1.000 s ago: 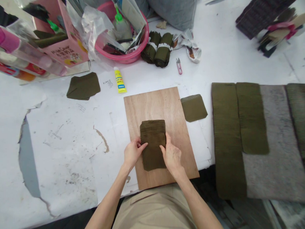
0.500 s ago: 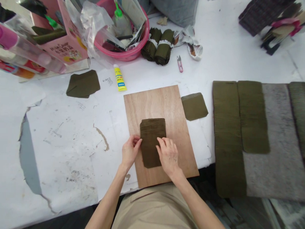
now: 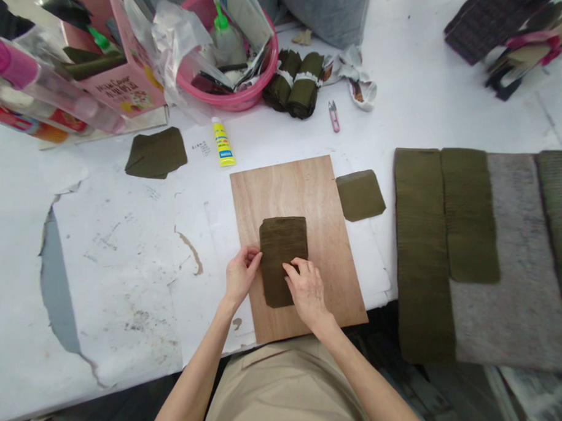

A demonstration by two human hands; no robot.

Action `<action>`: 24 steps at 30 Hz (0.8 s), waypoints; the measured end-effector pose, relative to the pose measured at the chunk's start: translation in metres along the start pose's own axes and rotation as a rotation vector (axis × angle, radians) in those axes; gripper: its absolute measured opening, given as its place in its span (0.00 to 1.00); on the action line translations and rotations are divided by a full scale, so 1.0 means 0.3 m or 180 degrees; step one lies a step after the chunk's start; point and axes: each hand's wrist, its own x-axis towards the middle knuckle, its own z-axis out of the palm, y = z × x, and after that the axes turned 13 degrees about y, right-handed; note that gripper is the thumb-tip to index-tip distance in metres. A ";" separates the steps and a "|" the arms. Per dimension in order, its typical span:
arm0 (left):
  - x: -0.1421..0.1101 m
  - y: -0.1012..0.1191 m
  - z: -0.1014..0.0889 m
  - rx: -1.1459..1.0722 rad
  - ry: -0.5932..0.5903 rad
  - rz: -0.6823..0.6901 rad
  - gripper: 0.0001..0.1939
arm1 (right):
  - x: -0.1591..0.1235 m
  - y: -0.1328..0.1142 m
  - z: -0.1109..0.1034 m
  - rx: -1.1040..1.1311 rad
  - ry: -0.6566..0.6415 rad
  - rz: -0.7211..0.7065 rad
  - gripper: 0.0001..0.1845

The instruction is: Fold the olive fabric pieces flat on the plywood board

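Stack of dark green pieces (image 3: 282,241) on wooden board (image 3: 298,183), lower centre, left hand (image 3: 242,275) pinching its left edge, right hand (image 3: 306,288) half-curled over it, grip unclear

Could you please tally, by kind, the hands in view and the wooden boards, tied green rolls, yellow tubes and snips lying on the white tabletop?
Hands (left hand, right hand): 2
Wooden board: 1
Tied green rolls: 2
Yellow tube: 1
Snips: 1
Total: 7
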 end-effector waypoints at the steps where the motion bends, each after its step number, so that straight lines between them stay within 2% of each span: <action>1: -0.005 -0.002 0.000 -0.0086 0.0016 -0.0010 0.10 | -0.002 0.002 -0.001 0.0025 0.0011 0.0024 0.18; 12: -0.025 -0.004 0.007 0.0316 -0.0045 0.0193 0.09 | -0.015 0.014 -0.023 -0.0033 -0.0008 0.0213 0.19; 16: -0.026 -0.003 0.006 0.0330 -0.0027 0.0244 0.10 | -0.003 0.023 -0.038 0.0067 -0.0047 0.0241 0.15; 21: -0.028 -0.001 0.009 0.0316 0.0044 0.0244 0.10 | 0.015 0.041 -0.046 0.0127 0.0149 0.0367 0.13; 24: -0.026 -0.006 0.012 0.0338 0.0070 0.0257 0.10 | 0.016 0.051 -0.042 0.0071 0.0123 0.0381 0.14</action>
